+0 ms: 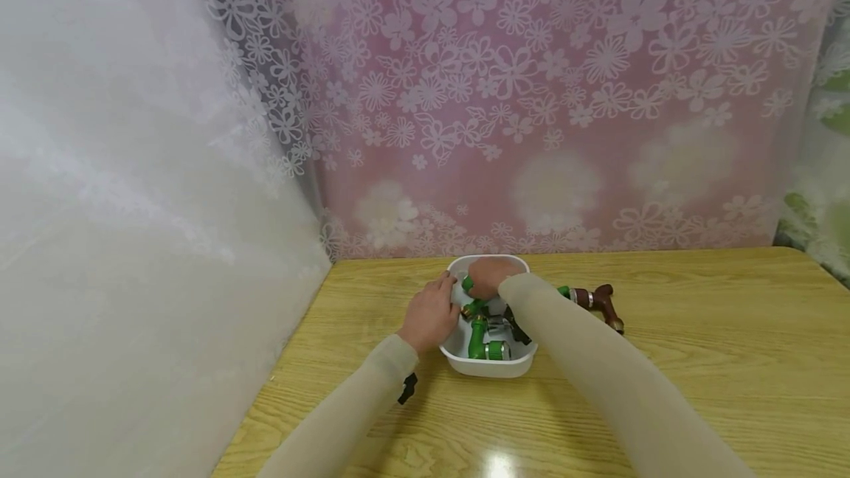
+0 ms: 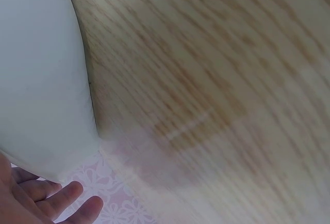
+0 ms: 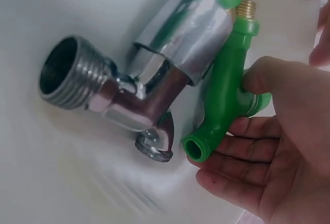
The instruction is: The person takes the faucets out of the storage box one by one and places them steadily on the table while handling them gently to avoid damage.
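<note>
Inside a white basin (image 1: 491, 368), my right hand (image 1: 492, 276) holds a green tap (image 3: 223, 87) with a brass threaded end, thumb on one side and fingers behind it. Right beside that tap lies a chrome angle valve (image 3: 154, 82) with a wide threaded mouth. Another green tap (image 1: 477, 341) with a chrome-ringed end rests in the near part of the basin. My left hand (image 1: 430, 313) rests at the basin's left rim; its loosely extended fingers (image 2: 62, 201) show beyond the wall in the left wrist view.
A brown tap (image 1: 603, 304) lies on the wooden table (image 1: 717, 345) to the right of the basin, and a green piece (image 1: 564, 291) shows beside it, partly behind my right sleeve. Behind the table hangs a pink flowered curtain (image 1: 465, 168); pale sheeting (image 1: 133, 205) borders the left.
</note>
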`<state>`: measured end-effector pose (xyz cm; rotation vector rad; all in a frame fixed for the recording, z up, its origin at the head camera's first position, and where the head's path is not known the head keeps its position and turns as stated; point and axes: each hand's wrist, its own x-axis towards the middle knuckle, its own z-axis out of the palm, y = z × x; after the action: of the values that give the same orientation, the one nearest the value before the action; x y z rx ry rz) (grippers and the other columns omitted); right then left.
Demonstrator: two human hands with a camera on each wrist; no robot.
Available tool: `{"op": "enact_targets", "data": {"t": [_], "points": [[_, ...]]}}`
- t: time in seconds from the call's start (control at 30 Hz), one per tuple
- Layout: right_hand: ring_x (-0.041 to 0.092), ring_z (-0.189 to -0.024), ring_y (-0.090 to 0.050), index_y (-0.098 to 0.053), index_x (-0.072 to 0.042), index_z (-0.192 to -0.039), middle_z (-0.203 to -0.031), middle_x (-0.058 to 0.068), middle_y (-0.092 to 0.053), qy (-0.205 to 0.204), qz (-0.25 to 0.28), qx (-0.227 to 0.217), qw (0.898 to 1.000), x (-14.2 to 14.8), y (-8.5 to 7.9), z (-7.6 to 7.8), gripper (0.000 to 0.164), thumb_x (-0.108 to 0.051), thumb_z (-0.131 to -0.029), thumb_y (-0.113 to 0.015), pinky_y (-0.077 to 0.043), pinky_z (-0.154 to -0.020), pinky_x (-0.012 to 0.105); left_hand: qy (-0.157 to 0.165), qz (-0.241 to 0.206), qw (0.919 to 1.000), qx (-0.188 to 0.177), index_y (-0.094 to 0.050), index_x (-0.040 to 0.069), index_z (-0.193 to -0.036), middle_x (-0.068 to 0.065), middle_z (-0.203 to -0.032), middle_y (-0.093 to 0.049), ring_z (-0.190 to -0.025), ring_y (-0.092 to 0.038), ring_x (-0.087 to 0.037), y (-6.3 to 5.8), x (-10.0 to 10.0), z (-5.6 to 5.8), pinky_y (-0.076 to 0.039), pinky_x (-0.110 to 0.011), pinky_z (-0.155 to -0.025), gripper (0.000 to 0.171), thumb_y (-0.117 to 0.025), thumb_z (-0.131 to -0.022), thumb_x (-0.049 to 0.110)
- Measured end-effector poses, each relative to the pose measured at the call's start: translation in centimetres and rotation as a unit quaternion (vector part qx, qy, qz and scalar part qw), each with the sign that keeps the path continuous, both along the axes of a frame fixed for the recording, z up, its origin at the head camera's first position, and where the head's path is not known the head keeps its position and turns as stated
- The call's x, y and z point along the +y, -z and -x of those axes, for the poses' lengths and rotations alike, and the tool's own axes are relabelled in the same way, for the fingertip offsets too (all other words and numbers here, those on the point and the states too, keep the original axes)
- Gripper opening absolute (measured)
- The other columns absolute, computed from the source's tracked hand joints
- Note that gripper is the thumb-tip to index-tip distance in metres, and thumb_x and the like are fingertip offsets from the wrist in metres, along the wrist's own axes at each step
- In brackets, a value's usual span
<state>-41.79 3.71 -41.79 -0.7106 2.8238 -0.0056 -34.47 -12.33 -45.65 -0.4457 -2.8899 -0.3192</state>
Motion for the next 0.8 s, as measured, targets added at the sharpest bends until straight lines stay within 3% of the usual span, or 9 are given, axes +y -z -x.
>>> {"op": "enact_targets", "data": {"t": [0.27,0.53,0.8], "points": [[0.012,-0.057,-0.045,-0.065,-0.017,-0.08,-0.065,-0.004,-0.053,-0.008,0.011,0.003,1.0,0.5,-0.3,0.2,0.027,-0.037,-0.097,-0.064,-0.041,-0.056,0.031,-0.001,0.002,1.0,-0.005,-0.047,0.01,-0.148,-0.01,-0.16,-0.04,-0.138,-0.05,-0.027,0.0,0.0,0.0,-0.049,-0.047,-0.105,0.049,-0.051,-0.101,0.023],[0.013,-0.063,-0.047,-0.065,-0.014,-0.09,-0.072,-0.003,-0.058,-0.035,0.016,0.033,0.999,0.9,-1.3,-0.3,0.022,-0.036,-0.096,-0.067,-0.04,-0.059,0.031,-0.006,0.009,0.9999,-0.012,-0.046,0.01,-0.149,-0.01,-0.16,-0.04,-0.138,-0.05,-0.027,-0.2,0.1,-0.1,-0.049,-0.047,-0.105,0.05,-0.051,-0.101,0.024],[0.01,-0.055,-0.041,-0.062,-0.014,-0.081,-0.064,-0.004,-0.05,-0.064,0.009,0.042,0.997,1.8,-2.9,-1.2,0.026,-0.034,-0.096,-0.067,-0.034,-0.052,0.027,-0.011,0.008,0.9998,-0.012,-0.046,0.009,-0.149,-0.01,-0.159,-0.041,-0.137,-0.051,-0.028,-0.2,0.2,-0.2,-0.048,-0.047,-0.107,0.051,-0.053,-0.101,0.026]]}}
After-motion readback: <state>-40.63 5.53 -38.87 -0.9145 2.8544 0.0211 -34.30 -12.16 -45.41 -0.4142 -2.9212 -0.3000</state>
